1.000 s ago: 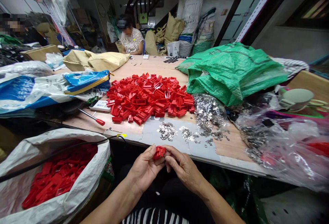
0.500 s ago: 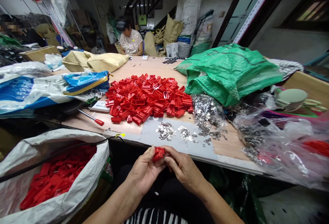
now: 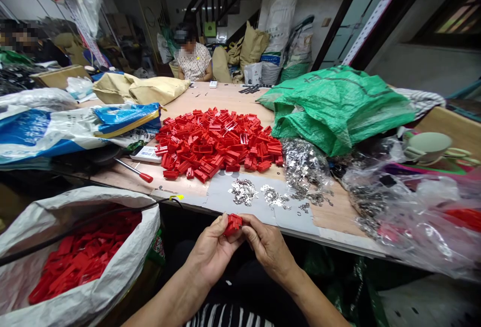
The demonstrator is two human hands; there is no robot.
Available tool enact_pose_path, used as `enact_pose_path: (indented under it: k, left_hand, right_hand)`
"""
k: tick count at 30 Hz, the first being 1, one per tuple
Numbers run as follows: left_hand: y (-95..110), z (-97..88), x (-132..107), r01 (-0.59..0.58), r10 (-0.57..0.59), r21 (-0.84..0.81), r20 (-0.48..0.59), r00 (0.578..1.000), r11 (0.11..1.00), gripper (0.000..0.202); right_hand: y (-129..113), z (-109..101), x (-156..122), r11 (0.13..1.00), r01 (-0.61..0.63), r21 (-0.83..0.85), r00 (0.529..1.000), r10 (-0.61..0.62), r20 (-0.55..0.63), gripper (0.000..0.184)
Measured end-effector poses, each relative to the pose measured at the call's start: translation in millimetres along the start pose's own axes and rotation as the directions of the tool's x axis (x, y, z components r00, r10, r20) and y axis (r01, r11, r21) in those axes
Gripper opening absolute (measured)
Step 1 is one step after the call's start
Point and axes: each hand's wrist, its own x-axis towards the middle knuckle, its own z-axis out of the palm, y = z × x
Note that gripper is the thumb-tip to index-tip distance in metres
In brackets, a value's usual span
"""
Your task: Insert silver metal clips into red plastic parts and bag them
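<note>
Just off the table's front edge, my left hand (image 3: 212, 244) is closed on a red plastic part (image 3: 233, 224), a small block with slots and ridges. My right hand (image 3: 267, 243) is pinched at that part's right side, thumb against forefinger. Whatever sits between those fingertips is too small to make out. Beyond the hands, two small heaps of flat silvery metal pieces, a left one (image 3: 243, 192) and a right one (image 3: 273, 197), lie on a grey sheet (image 3: 221, 202). Behind them rises a big pile of similar red plastic parts (image 3: 218, 141).
An open white sack (image 3: 146, 227) with red parts stands at lower left. A red-handled tool (image 3: 145, 177) lies by the pile. A clear bag of metal pieces (image 3: 304, 161), a green sack (image 3: 345, 106) and plastic bags (image 3: 421, 217) occupy the right. A person (image 3: 194, 59) sits across the table.
The right fingertips have drawn slightly back from the red part, and its right side shows a little more. The left hand keeps its hold; the view has shifted slightly.
</note>
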Motion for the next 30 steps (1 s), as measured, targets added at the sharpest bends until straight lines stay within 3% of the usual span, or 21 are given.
enact_pose_path:
  k: [7,16,20,25,28,30]
  left_hand:
    - [-0.6,-1.3,0.9,0.000,0.000,0.003,0.002,1.000,1.000,0.018]
    - [-7.0,-2.6,0.4,-0.019,0.019,-0.016,0.000,1.000,1.000,0.013]
    - [-3.6,-4.6,0.1,-0.039,0.038,0.018,0.040,0.998,0.999,0.010]
    - [31.0,-6.0,-20.4,-0.128,0.100,0.272,0.117,0.988,0.954,0.018]
    - [69.7,-10.6,-46.4,-0.240,0.235,0.522,0.078,0.969,0.818,0.020]
    - [99.0,-18.8,-64.7,-0.291,0.359,0.652,0.031,0.933,0.700,0.023]
  right_hand:
    - [0.5,-2.9,0.9,0.998,-0.009,-0.060,0.997,0.013,0.070,0.032]
    - [6.6,10.8,1.7,0.998,-0.019,0.056,0.993,0.025,-0.114,0.033]
    - [9.8,13.7,2.5,0.989,-0.073,0.132,0.991,0.086,-0.099,0.037]
    - [16.3,1.3,3.6,0.977,-0.174,0.125,0.975,0.189,-0.117,0.042]
    - [27.9,-17.0,6.5,0.973,-0.228,0.021,0.955,0.228,-0.191,0.042]
    - [40.3,-31.4,10.3,0.964,-0.257,-0.070,0.938,0.232,-0.256,0.040]
